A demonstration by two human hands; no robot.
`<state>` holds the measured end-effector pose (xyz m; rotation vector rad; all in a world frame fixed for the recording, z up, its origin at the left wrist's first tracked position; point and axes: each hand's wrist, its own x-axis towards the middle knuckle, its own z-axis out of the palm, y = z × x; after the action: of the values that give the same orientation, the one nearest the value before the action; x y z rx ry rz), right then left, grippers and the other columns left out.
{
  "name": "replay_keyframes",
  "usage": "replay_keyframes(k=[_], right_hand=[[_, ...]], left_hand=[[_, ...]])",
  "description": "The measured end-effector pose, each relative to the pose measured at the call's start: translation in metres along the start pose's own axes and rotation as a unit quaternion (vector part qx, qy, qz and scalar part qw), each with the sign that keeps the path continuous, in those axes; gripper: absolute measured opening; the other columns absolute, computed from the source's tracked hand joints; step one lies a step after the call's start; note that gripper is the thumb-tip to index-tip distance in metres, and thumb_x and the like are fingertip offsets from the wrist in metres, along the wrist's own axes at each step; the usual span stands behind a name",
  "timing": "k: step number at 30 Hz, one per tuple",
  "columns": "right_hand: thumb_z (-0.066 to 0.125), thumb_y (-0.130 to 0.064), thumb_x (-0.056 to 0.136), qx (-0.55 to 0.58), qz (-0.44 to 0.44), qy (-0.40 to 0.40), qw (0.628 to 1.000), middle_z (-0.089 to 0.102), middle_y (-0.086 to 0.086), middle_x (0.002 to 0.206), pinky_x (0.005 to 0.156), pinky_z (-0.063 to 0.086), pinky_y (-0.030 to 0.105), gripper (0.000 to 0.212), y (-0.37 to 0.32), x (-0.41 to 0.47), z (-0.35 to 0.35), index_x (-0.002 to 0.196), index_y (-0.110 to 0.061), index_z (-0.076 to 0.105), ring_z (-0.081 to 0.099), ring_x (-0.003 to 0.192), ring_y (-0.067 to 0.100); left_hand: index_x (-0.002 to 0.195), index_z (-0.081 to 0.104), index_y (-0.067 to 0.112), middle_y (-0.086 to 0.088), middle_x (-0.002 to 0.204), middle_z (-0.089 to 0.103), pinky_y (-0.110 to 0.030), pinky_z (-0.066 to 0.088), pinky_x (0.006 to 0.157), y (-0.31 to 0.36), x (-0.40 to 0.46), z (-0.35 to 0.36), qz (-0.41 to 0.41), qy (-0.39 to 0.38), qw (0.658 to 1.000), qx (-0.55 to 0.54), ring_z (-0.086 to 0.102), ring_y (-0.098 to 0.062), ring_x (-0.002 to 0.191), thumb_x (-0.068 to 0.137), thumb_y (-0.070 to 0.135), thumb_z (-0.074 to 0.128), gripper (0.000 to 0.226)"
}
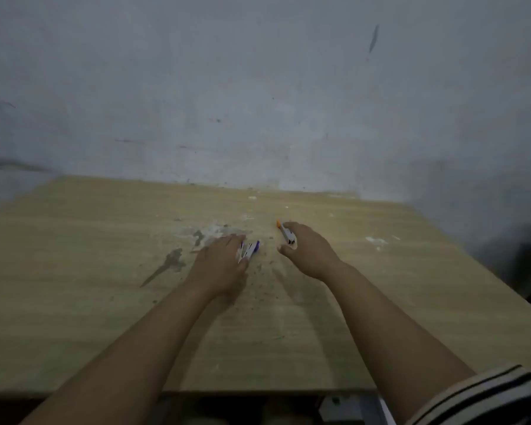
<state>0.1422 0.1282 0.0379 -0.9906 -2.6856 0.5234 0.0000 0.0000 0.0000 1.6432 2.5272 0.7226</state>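
Pretty blurry tbh. Mid-table (74, 271), left hand (221, 262) curls round a purple-and-white pen (251, 248), mostly hidden. Right hand (307, 253) grips an orange-tipped pen (284, 233), its lower half covered.

Stained wooden table (74, 271) against a scuffed grey wall (227, 87).

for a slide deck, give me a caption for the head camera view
At a stained wooden table, left hand holds a purple-capped marker, right hand an orange-capped marker.
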Motion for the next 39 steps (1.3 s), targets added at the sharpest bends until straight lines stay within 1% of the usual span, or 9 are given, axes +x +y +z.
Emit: replay_keyframes(k=[7, 11, 15, 20, 24, 28, 31, 35, 39], right_hand=[[0.054, -0.034, 0.09, -0.027, 0.034, -0.003, 0.999, 0.045, 0.011, 0.144, 0.107, 0.036, 0.051, 0.057, 0.031, 0.053, 0.021, 0.14, -0.019, 0.033, 0.042, 0.129, 0.031], [0.053, -0.037, 0.09, -0.068, 0.051, 0.023, 0.996, 0.052, 0.012, 0.135, 0.104, 0.038, 0.048, 0.055, 0.043, 0.087, 0.032, 0.137, -0.015, 0.036, 0.045, 0.123, 0.035], [0.051, -0.034, 0.09, -0.063, 0.09, 0.048, 0.993, 0.059, 0.015, 0.124, 0.098, 0.039, 0.044, 0.049, 0.043, 0.109, 0.045, 0.131, -0.01, 0.039, 0.046, 0.117, 0.037], [0.046, -0.001, 0.087, 0.002, 0.092, 0.1, 0.991, 0.058, 0.022, 0.117, 0.084, 0.043, 0.04, 0.041, 0.037, 0.108, 0.055, 0.127, -0.013, 0.045, 0.049, 0.105, 0.036], [0.047, 0.004, 0.086, 0.045, 0.037, 0.092, 0.994, 0.057, 0.019, 0.128, 0.091, 0.044, 0.041, 0.052, 0.04, 0.084, 0.047, 0.135, -0.012, 0.041, 0.05, 0.115, 0.035], [0.05, 0.005, 0.083, 0.048, -0.025, 0.122, 0.991, 0.059, 0.015, 0.126, 0.094, 0.04, 0.038, 0.052, 0.052, 0.047, 0.034, 0.132, -0.01, 0.047, 0.049, 0.116, 0.032], [0.053, 0.01, 0.078, 0.025, -0.082, 0.151, 0.985, 0.065, 0.016, 0.117, 0.085, 0.04, 0.034, 0.05, 0.069, 0.011, 0.023, 0.126, -0.007, 0.054, 0.055, 0.106, 0.035], [0.053, 0.008, 0.075, 0.013, -0.122, 0.173, 0.977, 0.07, 0.018, 0.107, 0.078, 0.035, 0.025, 0.042, 0.084, -0.038, 0.002, 0.115, -0.003, 0.062, 0.059, 0.096, 0.037], [0.056, 0.007, 0.073, 0.014, -0.152, 0.183, 0.971, 0.07, 0.016, 0.106, 0.077, 0.031, 0.016, 0.042, 0.102, -0.097, -0.017, 0.113, -0.005, 0.062, 0.05, 0.095, 0.019]], left_hand=[[0.14, 0.033, 0.012, -0.008, 0.144, 0.044, -0.04, 0.037, 0.106, -0.01, 0.037, 0.033, -0.041, -0.012, 0.999, -0.017, 0.042, -0.024, 0.129, 0.087, 0.046, 0.05, 0.065], [0.146, 0.019, 0.01, -0.008, 0.154, 0.029, -0.041, 0.027, 0.115, -0.01, 0.054, 0.042, -0.065, -0.045, 0.997, 0.009, 0.029, -0.024, 0.139, 0.086, 0.056, 0.045, 0.08], [0.148, 0.009, 0.011, -0.008, 0.153, 0.029, -0.04, 0.025, 0.116, -0.006, 0.057, 0.045, -0.088, -0.046, 0.995, 0.007, 0.027, -0.025, 0.14, 0.087, 0.051, 0.047, 0.082], [0.141, 0.026, 0.011, -0.009, 0.137, 0.049, -0.04, 0.037, 0.106, 0.001, 0.048, 0.048, -0.111, 0.032, 0.993, 0.014, 0.043, -0.027, 0.126, 0.088, 0.043, 0.048, 0.066], [0.138, 0.035, 0.008, -0.01, 0.139, 0.049, -0.038, 0.032, 0.111, 0.01, 0.039, 0.049, -0.129, 0.034, 0.99, 0.047, 0.04, -0.026, 0.128, 0.091, 0.037, 0.044, 0.056], [0.109, 0.058, 0.01, -0.011, 0.104, 0.062, -0.037, 0.046, 0.078, 0.019, 0.031, 0.043, -0.123, 0.059, 0.99, -0.02, 0.056, -0.028, 0.1, 0.084, 0.018, 0.049, 0.027], [0.106, 0.062, 0.017, -0.008, 0.098, 0.065, -0.036, 0.048, 0.068, 0.024, 0.014, 0.042, -0.072, 0.066, 0.994, -0.051, 0.058, -0.027, 0.092, 0.079, 0.008, 0.05, 0.031], [0.12, 0.06, 0.016, -0.003, 0.109, 0.058, -0.034, 0.046, 0.08, 0.041, -0.016, 0.041, 0.007, 0.095, 0.993, -0.065, 0.052, -0.021, 0.101, 0.081, 0.009, 0.058, 0.04], [0.123, 0.058, 0.012, -0.002, 0.105, 0.056, -0.018, 0.034, 0.077, 0.073, -0.06, 0.044, 0.082, 0.134, 0.985, -0.071, 0.043, -0.009, 0.091, 0.082, 0.007, 0.06, 0.042]])
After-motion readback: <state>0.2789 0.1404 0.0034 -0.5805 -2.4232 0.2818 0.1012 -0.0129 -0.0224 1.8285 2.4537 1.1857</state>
